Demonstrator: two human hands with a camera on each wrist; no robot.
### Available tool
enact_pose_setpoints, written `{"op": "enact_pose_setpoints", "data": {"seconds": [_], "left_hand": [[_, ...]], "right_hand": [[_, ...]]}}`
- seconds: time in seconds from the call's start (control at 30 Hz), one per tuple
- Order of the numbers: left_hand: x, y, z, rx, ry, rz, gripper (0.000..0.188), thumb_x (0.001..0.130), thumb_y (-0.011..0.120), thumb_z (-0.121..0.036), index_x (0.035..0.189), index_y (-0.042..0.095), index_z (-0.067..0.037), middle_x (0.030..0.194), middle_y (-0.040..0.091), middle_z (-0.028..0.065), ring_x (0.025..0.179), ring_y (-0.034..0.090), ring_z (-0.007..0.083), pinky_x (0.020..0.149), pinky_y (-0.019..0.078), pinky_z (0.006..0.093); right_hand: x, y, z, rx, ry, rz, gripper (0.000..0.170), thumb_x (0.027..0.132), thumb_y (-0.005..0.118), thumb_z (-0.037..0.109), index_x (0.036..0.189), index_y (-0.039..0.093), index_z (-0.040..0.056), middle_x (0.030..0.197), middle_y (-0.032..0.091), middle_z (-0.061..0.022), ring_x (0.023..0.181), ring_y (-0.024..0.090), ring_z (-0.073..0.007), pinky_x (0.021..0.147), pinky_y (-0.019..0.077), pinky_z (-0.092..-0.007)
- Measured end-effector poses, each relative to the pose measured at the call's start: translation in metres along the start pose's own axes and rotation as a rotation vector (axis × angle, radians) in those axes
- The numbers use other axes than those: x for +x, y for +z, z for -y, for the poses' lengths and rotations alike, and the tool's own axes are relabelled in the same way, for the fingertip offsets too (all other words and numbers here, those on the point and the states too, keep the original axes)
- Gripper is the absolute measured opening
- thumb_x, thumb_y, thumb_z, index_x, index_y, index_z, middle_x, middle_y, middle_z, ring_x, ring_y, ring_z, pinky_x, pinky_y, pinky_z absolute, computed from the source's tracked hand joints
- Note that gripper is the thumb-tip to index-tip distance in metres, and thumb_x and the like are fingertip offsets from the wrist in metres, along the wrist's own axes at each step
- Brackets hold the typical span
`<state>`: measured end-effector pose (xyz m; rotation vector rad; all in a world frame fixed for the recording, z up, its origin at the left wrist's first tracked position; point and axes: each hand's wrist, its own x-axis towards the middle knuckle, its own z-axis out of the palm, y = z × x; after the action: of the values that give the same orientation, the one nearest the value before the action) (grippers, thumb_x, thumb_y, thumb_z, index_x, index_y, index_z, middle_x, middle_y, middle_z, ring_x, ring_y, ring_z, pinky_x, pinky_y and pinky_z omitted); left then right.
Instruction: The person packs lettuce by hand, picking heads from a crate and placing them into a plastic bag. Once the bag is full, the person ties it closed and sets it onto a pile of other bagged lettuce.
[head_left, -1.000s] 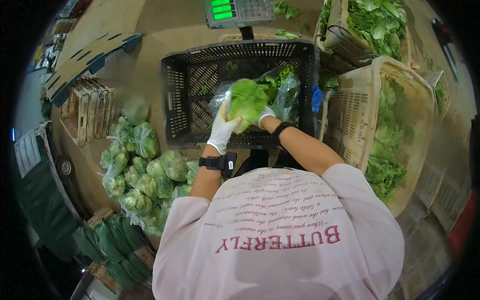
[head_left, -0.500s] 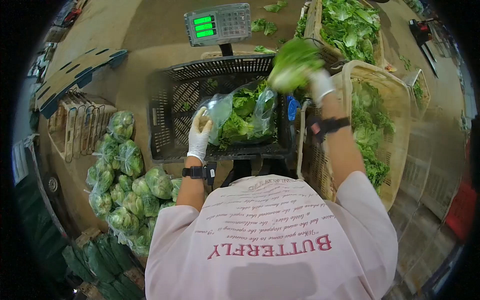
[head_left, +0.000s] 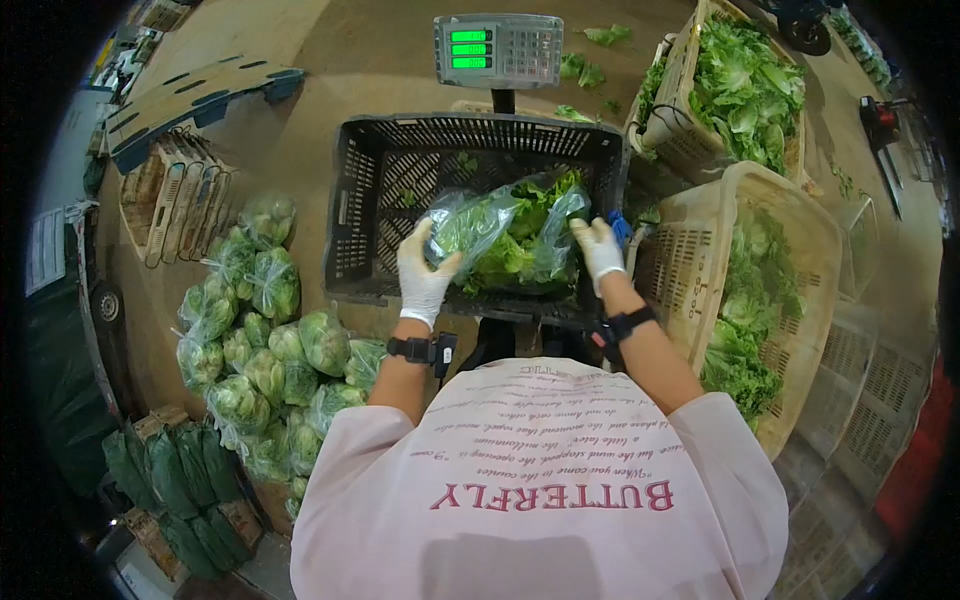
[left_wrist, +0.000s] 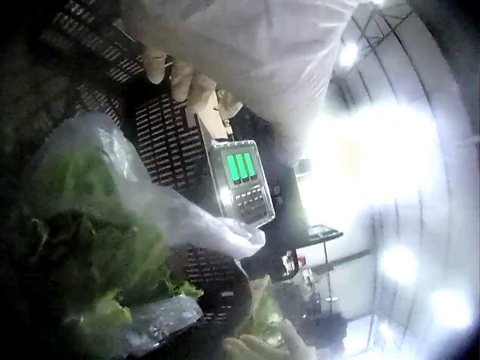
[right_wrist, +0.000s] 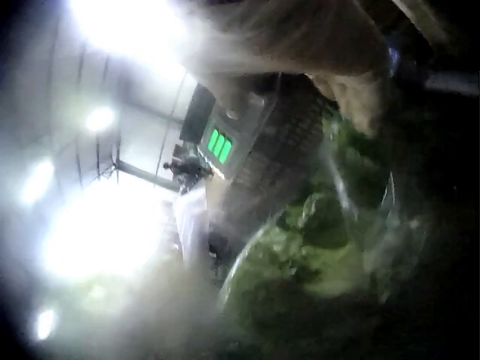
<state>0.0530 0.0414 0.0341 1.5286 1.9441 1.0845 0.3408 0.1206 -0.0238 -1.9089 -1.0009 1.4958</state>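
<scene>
In the head view, a clear plastic bag (head_left: 470, 222) of leafy green lettuce (head_left: 515, 250) lies inside a black crate (head_left: 350, 215). My gloved left hand (head_left: 424, 278) is at the bag's left side, thumb and fingers spread apart. At the bag's right edge is my gloved right hand (head_left: 600, 250), its fingers bent slightly toward the plastic; whether they touch it is unclear. The left wrist view shows the left hand (left_wrist: 232, 52) above the crate mesh, apart from the bag (left_wrist: 142, 180). Blur covers much of the right hand (right_wrist: 300, 45) in the right wrist view.
A scale display (head_left: 498, 50) stands behind the crate. To the right are a beige crate (head_left: 690, 270) with lettuce and another full crate (head_left: 680, 120). Bagged green heads (head_left: 290, 350) are piled at left, near stacked crates (head_left: 180, 205) and a pallet (head_left: 200, 90).
My right hand has come back from the crates at right to the bag, without the lettuce head it held. The left hand has stayed by the bag's left side.
</scene>
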Motion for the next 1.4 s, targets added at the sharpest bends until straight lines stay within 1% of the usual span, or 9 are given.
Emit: {"op": "enact_pose_setpoints", "data": {"seconds": [0.13,0.27,0.37,0.47,0.67,0.93,1.07,1.2,1.4], "left_hand": [[0.0,0.037,-0.026,0.555,0.035,0.183,0.059,0.068,0.074,-0.035,0.116,0.056,-0.007,0.108,0.058,0.0146,0.103,0.052,0.0308,0.09,0.0404,0.0416],[0.024,0.056,0.001,0.425,0.015,0.292,0.024,0.083,0.062,-0.03,0.086,0.067,-0.007,0.081,0.064,0.0063,0.077,0.061,0.0226,0.073,0.0477,0.0385],[0.042,0.006,-0.036,-0.788,-0.48,0.289,0.029,0.094,0.051,-0.028,0.086,0.067,-0.005,0.071,0.06,-0.0035,0.056,0.045,0.0038,0.057,0.0395,0.0197],[0.058,-0.052,-0.042,-1.019,-0.37,0.193,0.029,0.096,0.044,-0.016,0.095,0.066,0.004,0.05,0.034,-0.0086,0.044,0.03,0.0041,0.051,0.0322,0.0185],[0.024,-0.092,-0.059,-1.303,-0.07,0.133,0.027,0.093,0.047,-0.014,0.099,0.064,0.006,0.057,0.048,0.0,0.054,0.045,0.0109,0.07,0.0444,0.0297],[0.008,-0.059,0.0,-1.058,-0.567,0.55,0.029,0.093,0.051,-0.015,0.105,0.06,0.009,0.065,0.052,0.0012,0.059,0.046,0.009,0.058,0.0404,0.0233],[0.005,-0.037,-0.072,0.367,0.144,-0.445,0.042,0.075,0.066,-0.007,0.114,0.054,0.001,0.097,0.058,0.0128,0.087,0.055,0.0249,0.08,0.0457,0.0367],[0.017,0.029,-0.114,-0.136,0.38,0.205,0.037,0.073,0.069,-0.014,0.108,0.059,-0.006,0.106,0.061,0.0126,0.089,0.06,0.0313,0.078,0.0467,0.0424],[0.011,0.168,-0.1,0.83,-0.117,0.822,0.046,0.08,0.065,-0.026,0.121,0.052,-0.007,0.124,0.053,0.0184,0.102,0.062,0.0306,0.075,0.0527,0.0404]], "right_hand": [[0.014,0.052,0.004,-0.311,0.348,-0.045,0.09,0.074,0.07,0.051,0.142,0.029,0.0075,0.14,0.039,-0.0191,0.12,0.049,-0.0357,0.09,0.0469,-0.0413],[0.057,0.062,-0.03,0.102,0.116,0.134,0.024,0.082,0.058,0.019,0.099,0.062,0.003,0.102,0.064,-0.0128,0.089,0.06,-0.0279,0.087,0.0438,-0.0474],[0.016,0.005,0.01,0.822,0.285,0.382,0.026,0.081,0.056,0.024,0.06,0.044,0.0122,0.06,0.051,-0.004,0.054,0.049,-0.0191,0.09,0.0411,-0.0439],[-0.049,-0.065,0.065,0.639,0.304,0.075,0.021,0.088,0.054,0.029,0.076,0.051,0.0134,0.069,0.052,0.0018,0.058,0.048,-0.0125,0.08,0.0474,-0.0312],[-0.124,-0.098,0.081,0.635,-0.234,0.328,0.013,0.087,0.062,0.021,0.088,0.054,0.0114,0.076,0.049,0.0031,0.058,0.044,-0.0106,0.064,0.0451,-0.0247],[-0.084,-0.08,0.044,0.105,0.272,0.455,0.031,0.088,0.062,0.028,0.108,0.058,0.005,0.091,0.059,-0.0013,0.07,0.056,-0.0108,0.057,0.0488,-0.0255],[-0.07,-0.084,0.032,0.551,-0.096,0.093,0.02,0.091,0.058,0.02,0.098,0.06,0.0009,0.082,0.062,-0.0039,0.063,0.059,-0.0132,0.058,0.0504,-0.0231],[-0.079,-0.084,0.013,0.643,-0.157,0.122,0.02,0.092,0.058,0.02,0.099,0.061,0.0015,0.082,0.063,-0.0038,0.066,0.06,-0.0133,0.063,0.0521,-0.0266],[-0.082,-0.091,0.009,0.593,-0.113,0.221,0.025,0.092,0.057,0.02,0.105,0.06,-0.001,0.09,0.064,-0.0064,0.071,0.062,-0.014,0.07,0.0529,-0.0262]]}}
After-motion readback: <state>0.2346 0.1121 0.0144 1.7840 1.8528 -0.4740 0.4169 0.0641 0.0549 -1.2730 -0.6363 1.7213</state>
